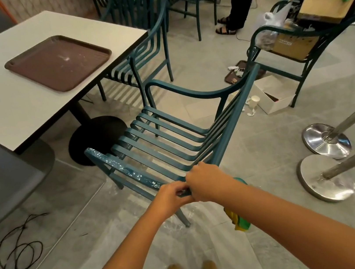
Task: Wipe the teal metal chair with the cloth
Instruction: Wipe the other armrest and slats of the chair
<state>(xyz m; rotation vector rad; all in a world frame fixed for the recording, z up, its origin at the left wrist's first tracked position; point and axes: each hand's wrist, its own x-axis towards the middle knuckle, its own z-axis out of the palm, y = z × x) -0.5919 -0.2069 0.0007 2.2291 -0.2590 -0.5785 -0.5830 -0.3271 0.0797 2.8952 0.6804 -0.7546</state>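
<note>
You are clenching both hands, left (173, 195) and right (204, 182), on the slatted teal metal chair's (172, 139) armrest at lower centre; the green-yellow cloth (239, 218), dangling beneath your right forearm, may drop.

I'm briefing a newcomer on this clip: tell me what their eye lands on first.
Both hands, left hand and right hand, meet at the near armrest corner of the teal chair at centre. A green-yellow cloth hangs beneath the right forearm. A brown tray sits on the white table, upper left.
</note>
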